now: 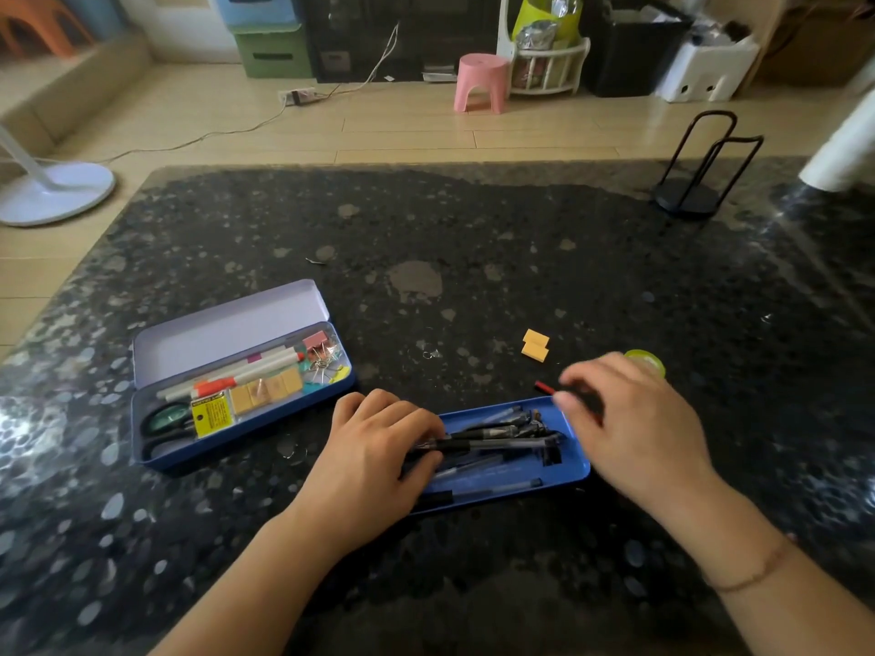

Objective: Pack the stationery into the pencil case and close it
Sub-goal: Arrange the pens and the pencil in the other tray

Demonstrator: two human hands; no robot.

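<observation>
A blue pencil case (156, 459) lies open at the left, its pale lid (222, 331) tipped back. It holds markers, scissors, a yellow box, erasers and clips. In front of me sits a blue inner tray (516, 478) with several black pens (502, 440). My left hand (374, 461) rests on the tray's left end, fingers over the pens. My right hand (629, 419) hovers, blurred, at the tray's right end, pinching a red-tipped pen (544, 387). Two orange erasers (535, 345) lie beyond, and a yellow-green tape roll (646, 359) peeks out behind my right hand.
The dark speckled table (473, 239) stretches wide ahead. A black wire stand (696, 182) is at the far right, with a white roll (843, 149) beside it. A pink stool (480, 82) and a fan base (57, 191) are on the floor.
</observation>
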